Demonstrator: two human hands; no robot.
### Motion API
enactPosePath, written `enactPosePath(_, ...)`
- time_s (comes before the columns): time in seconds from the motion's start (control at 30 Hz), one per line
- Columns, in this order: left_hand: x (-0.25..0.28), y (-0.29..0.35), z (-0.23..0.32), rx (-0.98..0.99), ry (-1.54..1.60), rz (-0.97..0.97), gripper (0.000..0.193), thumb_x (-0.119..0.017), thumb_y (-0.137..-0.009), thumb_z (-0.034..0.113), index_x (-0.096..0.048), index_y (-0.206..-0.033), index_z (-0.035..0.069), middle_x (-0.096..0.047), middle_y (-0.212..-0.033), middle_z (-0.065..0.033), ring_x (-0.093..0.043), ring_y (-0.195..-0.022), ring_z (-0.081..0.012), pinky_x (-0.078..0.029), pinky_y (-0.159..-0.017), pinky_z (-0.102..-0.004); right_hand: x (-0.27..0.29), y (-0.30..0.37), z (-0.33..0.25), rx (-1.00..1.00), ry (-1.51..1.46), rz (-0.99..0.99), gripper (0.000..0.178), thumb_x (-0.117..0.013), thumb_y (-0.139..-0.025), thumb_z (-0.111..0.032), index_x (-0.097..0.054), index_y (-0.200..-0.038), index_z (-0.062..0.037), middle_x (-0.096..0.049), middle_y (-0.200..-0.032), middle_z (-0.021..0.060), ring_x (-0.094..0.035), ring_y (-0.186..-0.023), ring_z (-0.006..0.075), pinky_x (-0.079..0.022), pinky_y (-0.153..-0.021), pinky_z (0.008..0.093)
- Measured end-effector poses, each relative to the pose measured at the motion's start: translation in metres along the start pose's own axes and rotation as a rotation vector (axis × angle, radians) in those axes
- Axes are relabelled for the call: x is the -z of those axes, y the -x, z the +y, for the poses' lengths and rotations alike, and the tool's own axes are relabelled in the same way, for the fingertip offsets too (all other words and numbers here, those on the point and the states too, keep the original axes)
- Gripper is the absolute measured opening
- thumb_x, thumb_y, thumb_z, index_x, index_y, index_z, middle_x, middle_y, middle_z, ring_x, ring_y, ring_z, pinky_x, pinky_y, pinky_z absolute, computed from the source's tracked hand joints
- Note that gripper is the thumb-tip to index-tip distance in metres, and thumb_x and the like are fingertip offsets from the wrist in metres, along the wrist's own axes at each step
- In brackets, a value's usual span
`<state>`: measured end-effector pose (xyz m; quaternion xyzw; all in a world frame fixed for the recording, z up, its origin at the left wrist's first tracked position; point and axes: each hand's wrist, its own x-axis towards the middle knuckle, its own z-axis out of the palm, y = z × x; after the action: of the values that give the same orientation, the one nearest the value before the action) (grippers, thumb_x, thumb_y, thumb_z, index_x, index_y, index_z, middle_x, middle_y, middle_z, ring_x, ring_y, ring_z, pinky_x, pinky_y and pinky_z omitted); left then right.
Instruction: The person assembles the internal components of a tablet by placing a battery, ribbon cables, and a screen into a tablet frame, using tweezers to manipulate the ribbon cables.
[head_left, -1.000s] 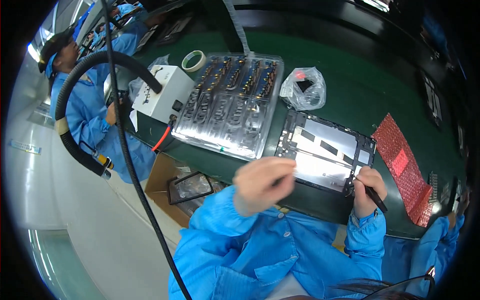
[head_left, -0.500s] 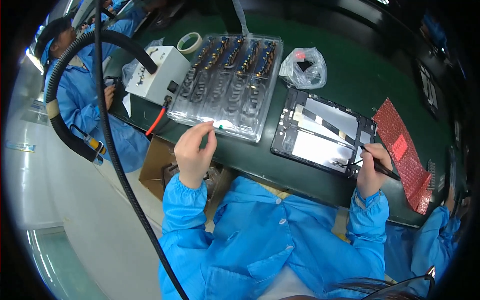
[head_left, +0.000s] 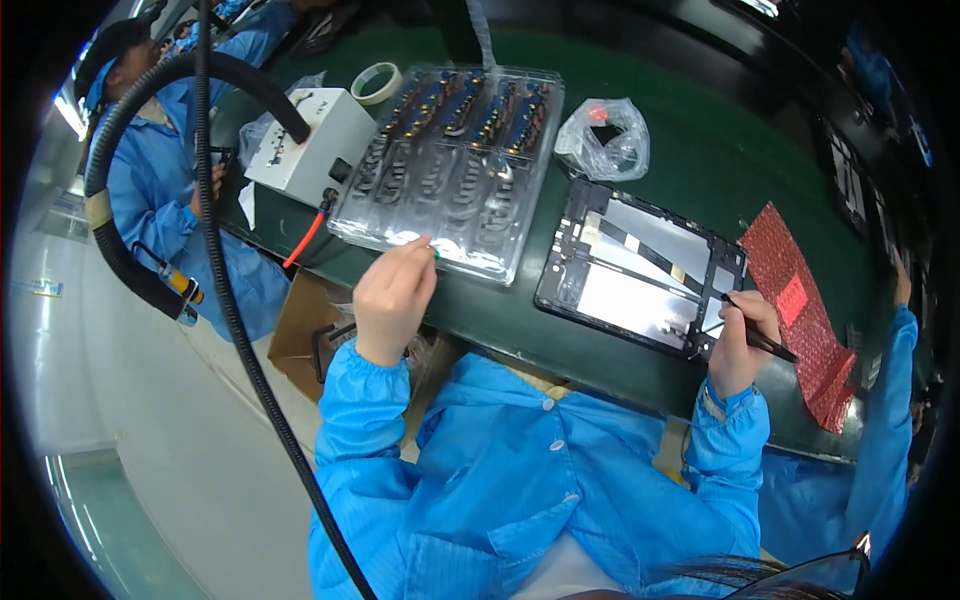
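Note:
My left hand [head_left: 392, 302] is at the near edge of a clear plastic tray [head_left: 425, 222], its thumb and fingers pinched together. A small green spot shows by the fingertips; what they hold, if anything, is hidden. Closed round slim black tweezers [head_left: 770, 346], my right hand [head_left: 738, 345] is over the right end of an opened tablet [head_left: 640, 318]. The tablet lies flat, with silver panels and a dark ribbon strip inside a black frame. Rows of small blue and gold circuit parts [head_left: 465, 105] fill the far half of the tray.
A white box [head_left: 310, 150] with a black hose stands left of the tray, near a tape roll [head_left: 377, 83]. Clear plastic wrap [head_left: 603, 140] lies behind the tablet, red bubble wrap [head_left: 795, 310] to its right. A cardboard box [head_left: 300, 340] sits below the table edge. Co-workers are at both sides.
My left fingers have closed from a loose curve into a pinch at the tray edge. My right hand stays over the tablet with the tweezers. The right-hand co-worker's arm has reached forward.

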<state>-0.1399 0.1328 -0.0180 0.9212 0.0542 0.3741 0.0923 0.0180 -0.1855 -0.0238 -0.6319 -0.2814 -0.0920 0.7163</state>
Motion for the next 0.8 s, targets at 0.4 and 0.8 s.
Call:
enactPosePath(0.4,0.002,0.015,0.011,-0.103,-0.086,-0.067,0.025,-0.063,-0.065,0.001,-0.061,-0.090,0.000,-0.059,-0.104,-0.0128,-0.059,-0.092,-0.0274,-0.050,-0.076,-0.0350,0.006,0.002,-0.002,-0.037,0.026,-0.022,0.011,-0.051,-0.075,0.008,-0.054,-0.083,0.0003,-0.051,-0.079,0.0077,-0.046,-0.072,0.0134,-0.037,-0.067,0.0241)
enactPosePath(0.8,-0.132,-0.091,0.142,-0.268,0.022,-0.261,0.036,-0.053,-0.074,0.014,-0.052,-0.106,-0.003,-0.056,-0.105,-0.0157,-0.054,-0.099,-0.0258,-0.042,-0.083,-0.0351,0.079,-0.038,-0.014,-0.443,-0.590,-0.134,0.011,-0.055,-0.080,-0.007,-0.046,-0.074,-0.0052,-0.047,-0.065,0.0015,-0.041,-0.050,0.0063,-0.039,-0.095,0.0374)
